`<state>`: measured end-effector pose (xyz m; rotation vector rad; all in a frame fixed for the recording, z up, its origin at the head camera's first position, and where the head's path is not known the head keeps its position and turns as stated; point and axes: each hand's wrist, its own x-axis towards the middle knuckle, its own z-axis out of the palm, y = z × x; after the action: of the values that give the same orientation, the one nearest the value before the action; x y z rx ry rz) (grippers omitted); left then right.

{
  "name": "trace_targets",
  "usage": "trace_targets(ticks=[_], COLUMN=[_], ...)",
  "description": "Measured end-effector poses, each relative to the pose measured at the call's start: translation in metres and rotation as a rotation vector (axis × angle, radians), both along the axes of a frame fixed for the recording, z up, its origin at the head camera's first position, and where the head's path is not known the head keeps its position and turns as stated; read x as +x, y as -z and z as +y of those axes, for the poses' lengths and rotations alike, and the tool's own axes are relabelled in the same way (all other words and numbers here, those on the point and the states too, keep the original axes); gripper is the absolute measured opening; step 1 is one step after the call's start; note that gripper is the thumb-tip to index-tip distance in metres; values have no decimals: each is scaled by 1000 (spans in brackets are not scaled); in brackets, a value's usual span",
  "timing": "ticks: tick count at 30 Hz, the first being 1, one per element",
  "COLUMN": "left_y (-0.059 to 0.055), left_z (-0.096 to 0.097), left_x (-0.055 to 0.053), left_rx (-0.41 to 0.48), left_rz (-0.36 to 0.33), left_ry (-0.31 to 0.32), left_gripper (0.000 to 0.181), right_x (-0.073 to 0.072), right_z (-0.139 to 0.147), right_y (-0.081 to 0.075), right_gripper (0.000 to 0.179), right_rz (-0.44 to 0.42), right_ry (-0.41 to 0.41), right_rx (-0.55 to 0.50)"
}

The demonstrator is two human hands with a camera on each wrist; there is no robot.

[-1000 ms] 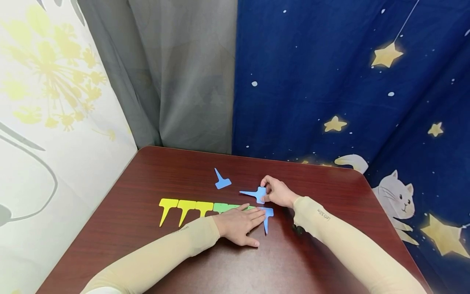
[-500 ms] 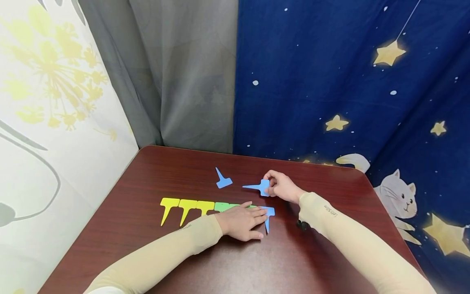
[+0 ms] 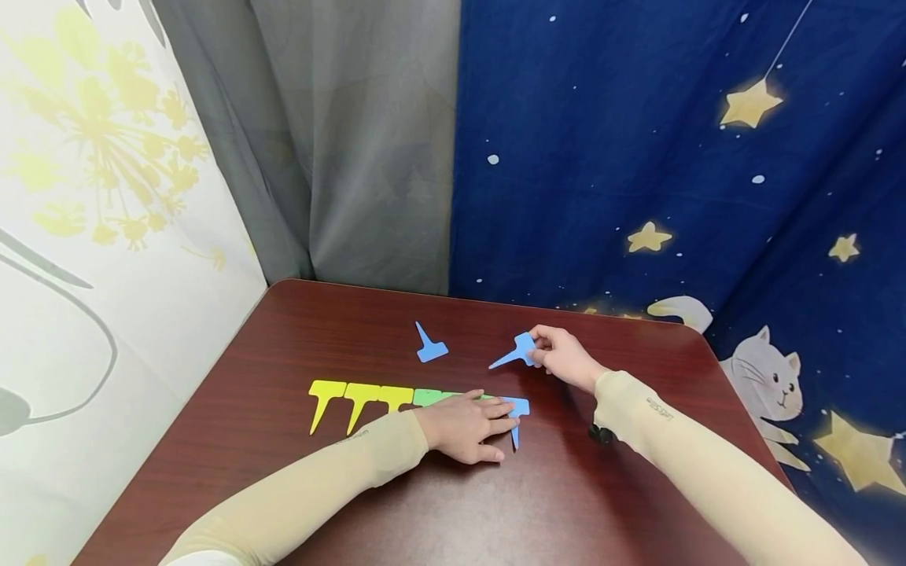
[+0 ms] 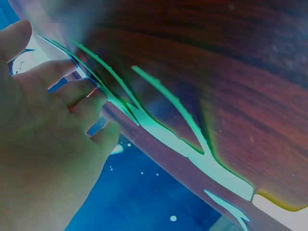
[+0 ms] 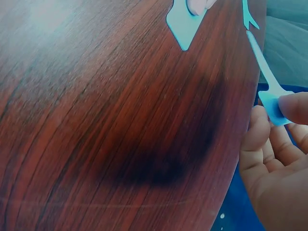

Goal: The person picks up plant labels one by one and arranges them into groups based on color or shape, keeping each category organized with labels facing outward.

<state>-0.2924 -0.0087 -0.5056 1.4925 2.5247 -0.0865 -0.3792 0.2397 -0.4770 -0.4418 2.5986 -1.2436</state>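
Observation:
My right hand (image 3: 569, 359) pinches a blue T-shaped plant label (image 3: 524, 347) by its wide head, the pointed stem facing left toward the near side. In the right wrist view, thumb and fingers grip that label's head (image 5: 273, 109). Flat over a row of labels lies my left hand (image 3: 463, 428), fingers spread and fairly straight. Its fingertips touch a blue label (image 3: 520, 406) at the row's right end. Green labels (image 3: 427, 397) are partly hidden beneath the hand; yellow labels (image 3: 327, 388) form the left end. Green labels (image 4: 168, 137) also show in the left wrist view.
Another blue plant label (image 3: 432, 351) lies alone behind the row, stem pointing away. The dark red-brown table (image 3: 340, 314) has a rounded far edge. Behind it hang a grey curtain (image 3: 382, 157) and a blue star-patterned curtain (image 3: 566, 196).
My right hand has moved away from the row, back and to the right, with the blue plant label, whose stem now tilts toward the near side. The left hand has stayed nearly still.

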Motion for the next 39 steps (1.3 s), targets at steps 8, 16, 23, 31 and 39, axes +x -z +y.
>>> trace_targets(ticks=[8, 16, 23, 31, 39], left_y=[1, 2, 2, 2, 0], left_z=[-1, -1, 0, -1, 0], left_x=[1, 0, 0, -1, -2], left_rx=[4, 4, 12, 12, 13], left_rz=[-8, -21, 0, -21, -26], left_ry=[-5, -17, -19, -29, -32], left_gripper=[69, 68, 66, 65, 65], right_x=[6, 11, 15, 23, 37], right_z=[10, 22, 31, 36, 33], right_y=[-5, -7, -6, 3, 11], right_gripper=[19, 28, 24, 17, 11], right_rz=[35, 53, -12, 8, 119], right_ry=[-37, -93, -107, -200, -187], right_rx=[54, 144, 213, 244, 365])
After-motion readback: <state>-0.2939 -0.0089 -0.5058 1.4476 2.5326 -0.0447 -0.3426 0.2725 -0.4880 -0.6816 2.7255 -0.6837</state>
